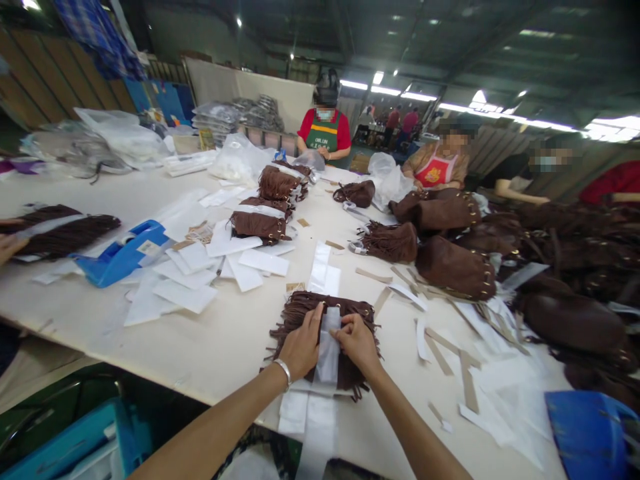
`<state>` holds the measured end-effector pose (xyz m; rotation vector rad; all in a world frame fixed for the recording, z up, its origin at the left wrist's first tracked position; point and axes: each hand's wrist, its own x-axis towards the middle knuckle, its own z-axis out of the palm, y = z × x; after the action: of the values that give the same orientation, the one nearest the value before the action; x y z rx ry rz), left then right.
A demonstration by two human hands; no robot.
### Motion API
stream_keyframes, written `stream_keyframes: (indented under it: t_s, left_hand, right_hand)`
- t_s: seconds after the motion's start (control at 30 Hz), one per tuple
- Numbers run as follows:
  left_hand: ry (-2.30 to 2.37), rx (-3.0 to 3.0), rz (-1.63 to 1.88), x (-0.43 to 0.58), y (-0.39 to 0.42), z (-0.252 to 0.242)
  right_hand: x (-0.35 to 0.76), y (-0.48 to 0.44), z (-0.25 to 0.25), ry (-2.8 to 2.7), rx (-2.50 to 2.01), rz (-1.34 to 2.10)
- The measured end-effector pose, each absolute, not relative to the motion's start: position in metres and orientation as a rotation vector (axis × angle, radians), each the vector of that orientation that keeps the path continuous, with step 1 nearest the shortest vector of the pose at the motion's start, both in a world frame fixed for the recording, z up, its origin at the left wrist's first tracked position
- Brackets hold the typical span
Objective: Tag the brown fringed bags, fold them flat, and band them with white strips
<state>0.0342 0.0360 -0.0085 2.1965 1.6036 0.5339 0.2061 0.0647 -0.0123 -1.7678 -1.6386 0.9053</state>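
Observation:
A dark brown fringed bag (295,317) lies flat on the pale table in front of me. A translucent whitish strip (327,343) runs down its middle, and its long tail (317,440) hangs past the near edge. My left hand (299,347), with a silver bracelet at the wrist, rests on the bag with fingers stretched out along the strip's left side. My right hand (359,340) pinches the strip's right edge near its upper end. More white strips (323,267) stick out beyond the bag's far side.
Left stand white sheets (185,287), a blue tape dispenser (125,250) and another person's hands (10,243) on a fringed bag. Wrapped bags (260,220) lie ahead. Brown bags (455,267), paper scraps (465,373) and another blue dispenser (585,427) fill the right. Several co-workers (325,137) are beyond.

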Motion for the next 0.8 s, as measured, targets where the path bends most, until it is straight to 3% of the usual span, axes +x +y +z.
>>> stream_keyframes:
  t_s: [0.1, 0.37, 0.43, 0.6, 0.8]
  left_hand:
    - [1.548, 2.196, 0.669, 0.034, 0.033, -0.010]
    - [1.432, 2.341, 0.557, 0.034, 0.037, -0.012]
    - [1.440, 2.333, 0.520, 0.034, 0.038, -0.013]
    - [1.439, 2.311, 0.416, 0.034, 0.041, -0.018]
    - [1.403, 2.263, 0.333, 0.032, 0.048, -0.020]
  right_hand:
    - [0.206, 0.070, -0.014, -1.578, -1.808, 0.990]
    - [0.209, 0.075, 0.000, -1.728, -1.788, 1.068]
    - [0.216, 0.093, 0.013, -1.963, -1.729, 0.934]
    - [0.227, 0.178, 0.027, -2.306, -1.719, 0.186]
    - [0.217, 0.237, -0.017, -2.429, -1.723, 0.042]
